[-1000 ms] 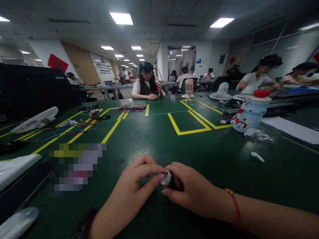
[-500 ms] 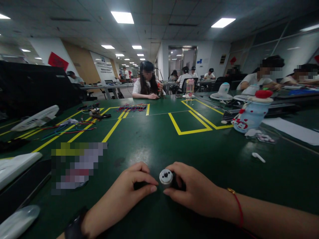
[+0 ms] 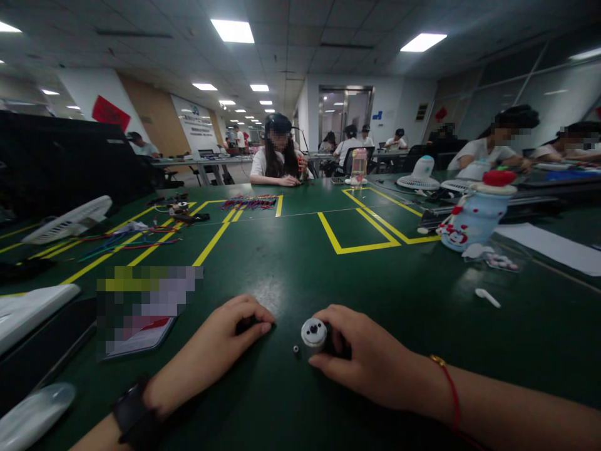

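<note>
Change: left hand [image 3: 220, 341] has drawn back from the motor [image 3: 313, 333], which it touched a second ago; a gap now lies between them.
New part: a tiny dark ring [image 3: 295, 349] lies on the surface [image 3: 375, 282] just left of the motor, likely come off it.
Left hand: fingers curled, tips pressed down on a small dark piece that I cannot make out; well apart from the motor.
Right hand [image 3: 370, 360]: pinching the motor at its rear, thumb below, fingers over it.
Motor: low on the surface, pale end cap facing the camera, between the two hands.
Nearby: white earbud [image 3: 487, 296] off to the right; coloured wires [image 3: 122, 241] far left.
</note>
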`<state>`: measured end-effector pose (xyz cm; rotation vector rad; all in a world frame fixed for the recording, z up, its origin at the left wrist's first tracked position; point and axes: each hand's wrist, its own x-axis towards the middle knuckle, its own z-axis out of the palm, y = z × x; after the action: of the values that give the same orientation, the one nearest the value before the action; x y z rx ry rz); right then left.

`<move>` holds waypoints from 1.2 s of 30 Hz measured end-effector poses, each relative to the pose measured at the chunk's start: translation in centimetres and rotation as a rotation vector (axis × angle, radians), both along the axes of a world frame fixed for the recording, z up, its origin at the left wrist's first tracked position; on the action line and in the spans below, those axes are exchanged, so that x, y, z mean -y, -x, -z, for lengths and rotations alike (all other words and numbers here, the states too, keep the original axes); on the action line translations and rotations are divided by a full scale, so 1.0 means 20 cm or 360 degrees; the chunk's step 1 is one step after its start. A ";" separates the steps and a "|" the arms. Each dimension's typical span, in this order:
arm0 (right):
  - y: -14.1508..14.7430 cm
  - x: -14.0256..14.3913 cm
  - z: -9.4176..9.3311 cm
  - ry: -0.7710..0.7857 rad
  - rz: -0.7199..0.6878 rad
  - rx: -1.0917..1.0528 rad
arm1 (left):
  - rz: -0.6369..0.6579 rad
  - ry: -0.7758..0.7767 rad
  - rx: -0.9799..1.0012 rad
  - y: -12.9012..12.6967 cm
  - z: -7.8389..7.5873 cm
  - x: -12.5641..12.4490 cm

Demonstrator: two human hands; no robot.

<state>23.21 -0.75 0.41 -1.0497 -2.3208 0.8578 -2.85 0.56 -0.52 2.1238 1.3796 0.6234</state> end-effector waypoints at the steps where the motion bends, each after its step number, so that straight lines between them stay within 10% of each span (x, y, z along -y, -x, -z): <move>1: 0.00 0.00 0.00 0.0001 -0.0003 0.0000 | -0.0022 0.0007 -0.0012 0.02 0.01 -0.01; 36: 0.03 0.00 0.01 -0.0098 -0.0052 -0.0047 | 0.0078 -0.0285 0.0275 -0.29 -0.13 0.16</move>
<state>22.68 -0.65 0.21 -0.9697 -2.3301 0.8033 2.99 -2.56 2.01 2.1757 1.2139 0.9178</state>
